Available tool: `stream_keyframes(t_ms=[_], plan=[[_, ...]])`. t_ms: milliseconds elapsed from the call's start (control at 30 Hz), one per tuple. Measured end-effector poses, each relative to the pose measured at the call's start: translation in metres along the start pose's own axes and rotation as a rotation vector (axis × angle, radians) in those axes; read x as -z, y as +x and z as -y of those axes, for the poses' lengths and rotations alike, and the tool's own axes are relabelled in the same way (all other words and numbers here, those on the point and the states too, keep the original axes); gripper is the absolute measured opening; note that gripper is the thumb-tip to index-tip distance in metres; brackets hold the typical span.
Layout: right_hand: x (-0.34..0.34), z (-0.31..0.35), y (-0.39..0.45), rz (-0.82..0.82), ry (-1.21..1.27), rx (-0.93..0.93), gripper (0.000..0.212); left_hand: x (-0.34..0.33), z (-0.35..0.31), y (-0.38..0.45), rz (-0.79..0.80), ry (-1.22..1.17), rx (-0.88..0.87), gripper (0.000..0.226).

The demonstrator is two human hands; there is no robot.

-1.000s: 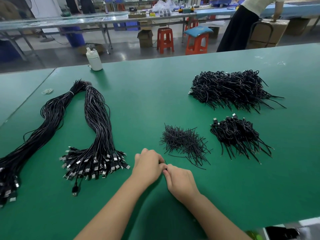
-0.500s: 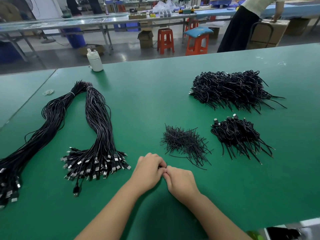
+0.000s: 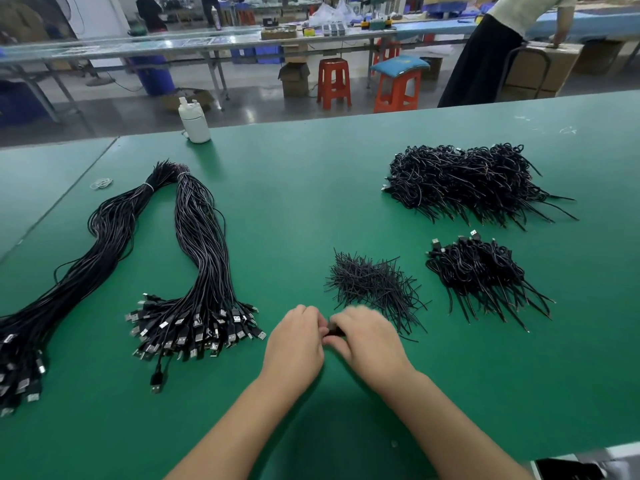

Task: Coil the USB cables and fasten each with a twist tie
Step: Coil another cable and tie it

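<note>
Just below the tie pile (image 3: 375, 289), your left hand (image 3: 296, 344) and right hand (image 3: 369, 337) meet, both pinching a small black cable (image 3: 335, 332) between curled fingers. Left of the pile lies the uncoiled bundle (image 3: 201, 271); right of it the small coil heap (image 3: 479, 275), the big heap (image 3: 464, 181) behind that.

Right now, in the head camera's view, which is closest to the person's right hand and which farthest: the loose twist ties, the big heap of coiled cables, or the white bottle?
From the right hand:
1. Twist ties, just beyond it.
2. Big heap of coiled cables, far right.
3. White bottle, far left edge.
</note>
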State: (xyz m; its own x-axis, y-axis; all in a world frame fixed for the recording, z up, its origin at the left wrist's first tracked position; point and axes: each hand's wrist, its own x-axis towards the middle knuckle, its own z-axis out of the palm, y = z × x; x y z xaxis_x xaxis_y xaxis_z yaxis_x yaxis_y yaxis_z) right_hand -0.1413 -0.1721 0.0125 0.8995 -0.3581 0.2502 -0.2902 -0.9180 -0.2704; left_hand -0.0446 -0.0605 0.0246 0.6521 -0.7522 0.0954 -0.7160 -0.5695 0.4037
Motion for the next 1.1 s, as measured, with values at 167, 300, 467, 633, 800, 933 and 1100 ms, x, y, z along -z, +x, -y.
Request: stream_keyframes(t_ms=[167,300,467,633,800,933,1100], plan=[[0.009,0.006,0.005,-0.374,-0.028,0.255,0.045,0.023,0.019,0.010,-0.030,-0.367,0.295,0.009],[0.014,0.007,0.006,-0.269,0.193,0.302,0.044,0.040,0.022,0.011,0.156,-0.773,0.368,0.014],[0.021,0.007,0.004,-0.342,0.331,0.253,0.024,0.052,0.016,0.007,0.270,-0.887,0.277,0.012],[0.028,0.014,0.004,-0.352,0.446,0.121,0.017,0.055,0.011,0.004,0.228,-0.840,0.154,0.012],[0.037,0.027,0.009,-0.197,0.808,-0.259,0.007,0.054,0.003,0.001,0.053,-0.768,0.040,0.012],[0.041,0.030,0.015,-0.098,1.146,-0.427,0.010,0.053,0.001,0.000,-0.130,-0.494,-0.080,0.016],[0.042,0.029,0.015,-0.046,1.347,-0.476,0.019,0.047,0.001,-0.004,-0.277,-0.157,-0.306,0.008]])
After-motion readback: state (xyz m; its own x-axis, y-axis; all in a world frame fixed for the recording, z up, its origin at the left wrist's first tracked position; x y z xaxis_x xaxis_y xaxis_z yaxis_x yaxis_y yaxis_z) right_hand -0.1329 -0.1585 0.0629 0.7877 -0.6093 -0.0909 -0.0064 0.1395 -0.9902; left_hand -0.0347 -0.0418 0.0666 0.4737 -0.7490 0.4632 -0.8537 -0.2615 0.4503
